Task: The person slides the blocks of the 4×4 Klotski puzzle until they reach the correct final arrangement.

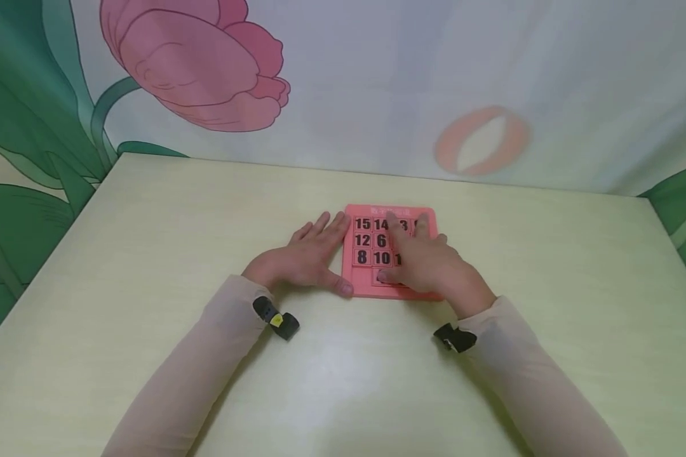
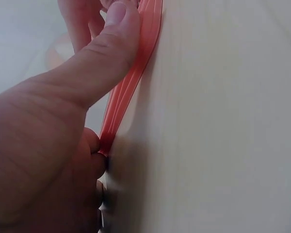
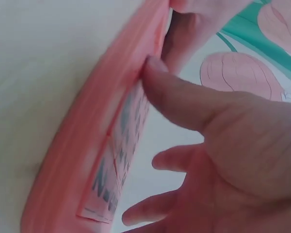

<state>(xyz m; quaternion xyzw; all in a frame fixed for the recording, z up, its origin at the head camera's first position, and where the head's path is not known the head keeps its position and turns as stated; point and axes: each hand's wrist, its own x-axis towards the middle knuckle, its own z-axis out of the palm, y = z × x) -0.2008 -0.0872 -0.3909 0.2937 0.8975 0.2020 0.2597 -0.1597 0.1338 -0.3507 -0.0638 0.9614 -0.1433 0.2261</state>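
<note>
Head view: left hand (image 1: 303, 257) touches puzzle (image 1: 347, 260) at left edge; right hand (image 1: 429, 263) over tiles (image 1: 382, 240) by bare slot (image 1: 361, 278); all fingers wide.

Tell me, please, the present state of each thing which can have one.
Number puzzle: lying flat, bottom-left slot vacant
Left hand: fingers spread, touching the puzzle's left edge
Right hand: fingers spread over the tiles, thumb at the bottom row
Sleeves: down to the wrists
Black wristbands: worn
</note>
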